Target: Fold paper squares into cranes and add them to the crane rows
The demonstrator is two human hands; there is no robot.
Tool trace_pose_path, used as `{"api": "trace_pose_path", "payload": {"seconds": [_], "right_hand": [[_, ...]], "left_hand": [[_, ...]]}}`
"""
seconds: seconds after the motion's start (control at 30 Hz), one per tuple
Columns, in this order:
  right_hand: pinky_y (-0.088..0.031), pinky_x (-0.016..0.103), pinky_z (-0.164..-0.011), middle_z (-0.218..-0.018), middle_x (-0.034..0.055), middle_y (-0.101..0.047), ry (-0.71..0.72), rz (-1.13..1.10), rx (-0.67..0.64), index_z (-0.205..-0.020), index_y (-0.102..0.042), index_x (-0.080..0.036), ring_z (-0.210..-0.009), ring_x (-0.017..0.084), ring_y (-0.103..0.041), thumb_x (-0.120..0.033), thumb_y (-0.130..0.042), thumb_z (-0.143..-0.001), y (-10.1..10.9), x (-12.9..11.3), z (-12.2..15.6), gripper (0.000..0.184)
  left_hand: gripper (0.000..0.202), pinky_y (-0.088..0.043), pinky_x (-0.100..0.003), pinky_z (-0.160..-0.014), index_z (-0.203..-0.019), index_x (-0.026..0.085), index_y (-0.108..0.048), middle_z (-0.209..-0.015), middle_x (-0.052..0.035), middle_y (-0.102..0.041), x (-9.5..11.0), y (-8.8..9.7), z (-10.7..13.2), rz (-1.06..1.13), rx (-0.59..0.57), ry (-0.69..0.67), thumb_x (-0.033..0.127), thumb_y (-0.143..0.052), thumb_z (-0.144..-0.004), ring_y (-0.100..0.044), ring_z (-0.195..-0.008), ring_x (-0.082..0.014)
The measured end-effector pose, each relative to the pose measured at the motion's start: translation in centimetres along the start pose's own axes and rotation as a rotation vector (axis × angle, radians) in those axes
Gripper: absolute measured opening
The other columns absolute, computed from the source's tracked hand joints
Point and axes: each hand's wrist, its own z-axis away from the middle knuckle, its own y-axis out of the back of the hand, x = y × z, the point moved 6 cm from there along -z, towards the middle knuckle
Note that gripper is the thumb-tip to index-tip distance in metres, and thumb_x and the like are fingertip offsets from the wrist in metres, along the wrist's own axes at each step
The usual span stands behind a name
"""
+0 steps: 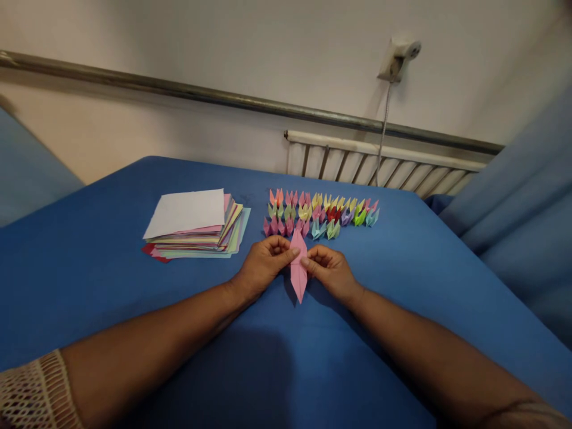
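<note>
A pink folded paper (pixel 299 280), long and diamond-shaped with pointed ends, is held upright between both hands over the blue table. My left hand (pixel 268 261) pinches its left edge, thumb on the front face. From the other side my right hand (pixel 329 268) grips the right edge, its thumb also on the front. The fingertips behind the paper are hidden. Just beyond the hands stand rows of small folded paper cranes (pixel 333 214) in pink, yellow, green, red, purple and blue. The paper's upper tip overlaps the nearest row.
Left of the hands lies a thick stack of coloured paper sheets (pixel 187 217), a white one on top. The blue-covered table (pixel 111 286) reaches the wall. Behind it are a radiator (pixel 357 158), a metal pipe (pixel 250 102) and a socket (pixel 397 59) with a cord. A blue curtain (pixel 527 208) hangs at right.
</note>
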Motion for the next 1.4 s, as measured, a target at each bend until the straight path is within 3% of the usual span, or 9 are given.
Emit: {"api": "trace_pose_path", "payload": {"seconds": [0.13,0.27,0.4,0.63,0.8,1.03,1.13,1.23,1.4], "right_hand": [[-0.043,0.024,-0.051,-0.053,-0.0048,-0.056,0.012,0.022,0.044,-0.064,-0.056,-0.020,-0.048,0.009,-0.050,-0.046,-0.071,-0.071,0.3,-0.1,-0.2,0.032],[-0.040,0.023,-0.049,-0.052,-0.0057,-0.052,0.109,0.118,0.183,-0.065,-0.052,-0.020,-0.046,0.009,-0.047,-0.042,-0.065,-0.077,1.2,-0.4,-0.2,0.028],[-0.040,0.023,-0.053,-0.057,-0.0038,-0.054,0.296,0.467,0.273,-0.069,-0.054,-0.020,-0.051,0.010,-0.049,-0.030,-0.059,-0.082,1.4,-1.7,0.7,0.018],[-0.044,0.029,-0.065,-0.073,0.0031,-0.061,0.606,1.033,0.159,-0.086,-0.058,-0.018,-0.067,0.016,-0.057,-0.020,-0.050,-0.088,-0.4,-4.2,2.4,0.008],[-0.042,0.033,-0.068,-0.077,0.0059,-0.062,0.668,1.241,0.074,-0.090,-0.057,-0.017,-0.072,0.020,-0.057,-0.019,-0.048,-0.087,-1.6,-4.5,2.9,0.010],[-0.044,0.031,-0.070,-0.080,0.0037,-0.061,0.561,0.951,0.020,-0.100,-0.058,-0.019,-0.074,0.017,-0.057,-0.020,-0.050,-0.088,-1.5,-4.2,2.7,0.014],[-0.044,0.027,-0.064,-0.077,0.0004,-0.058,0.452,0.742,0.135,-0.092,-0.058,-0.021,-0.067,0.013,-0.055,-0.024,-0.054,-0.087,-0.3,-3.6,2.0,0.007],[-0.043,0.026,-0.059,-0.075,-0.0015,-0.058,0.310,0.570,0.228,-0.089,-0.055,-0.021,-0.061,0.011,-0.053,-0.031,-0.065,-0.079,0.8,-2.3,1.3,0.017],[-0.044,0.025,-0.055,-0.064,-0.0047,-0.055,0.128,0.208,0.139,-0.082,-0.051,-0.022,-0.056,0.011,-0.053,-0.032,-0.067,-0.075,0.6,-0.4,0.3,0.020]], "left_hand": [[0.027,-0.045,-0.023,-0.060,-0.083,0.016,-0.060,-0.066,0.0036,-0.059,-0.2,0.0,-0.1,0.023,-0.020,0.024,0.034,-0.074,-0.070,-0.054,-0.059,-0.0091],[0.023,-0.047,-0.025,-0.071,-0.082,0.016,-0.061,-0.076,0.0018,-0.062,0.4,0.6,-0.1,-0.119,0.056,-0.139,0.031,-0.074,-0.070,-0.058,-0.071,-0.0114],[0.018,-0.048,-0.029,-0.077,-0.087,0.017,-0.065,-0.082,-0.0007,-0.065,0.1,-0.6,0.5,-0.182,-0.108,-0.179,0.031,-0.068,-0.077,-0.060,-0.078,-0.0140],[0.024,-0.049,-0.030,-0.081,-0.095,0.016,-0.057,-0.088,-0.0018,-0.063,0.9,-1.3,1.4,-0.183,-0.149,-0.201,0.030,-0.068,-0.078,-0.060,-0.084,-0.0149],[0.025,-0.050,-0.030,-0.074,-0.096,0.016,-0.056,-0.086,-0.0026,-0.062,0.8,-1.5,1.2,-0.292,-0.175,-0.222,0.035,-0.064,-0.082,-0.058,-0.080,-0.0159],[0.023,-0.049,-0.033,-0.082,-0.097,0.015,-0.061,-0.088,-0.0029,-0.064,-0.3,-1.0,0.3,-0.181,-0.182,-0.190,0.032,-0.062,-0.082,-0.061,-0.086,-0.0173],[0.021,-0.048,-0.031,-0.081,-0.093,0.014,-0.062,-0.087,-0.0025,-0.064,-0.4,-0.5,-0.1,-0.154,-0.122,-0.160,0.030,-0.064,-0.080,-0.061,-0.084,-0.0165],[0.022,-0.048,-0.028,-0.076,-0.093,0.014,-0.061,-0.086,-0.0015,-0.065,-0.3,-0.5,-0.3,-0.110,-0.122,-0.128,0.028,-0.066,-0.076,-0.061,-0.080,-0.0147],[0.016,-0.046,-0.023,-0.066,-0.083,0.015,-0.058,-0.074,0.0026,-0.061,-0.4,-0.8,-0.2,-0.109,-0.151,-0.112,0.023,-0.066,-0.072,-0.058,-0.068,-0.0105]]}}
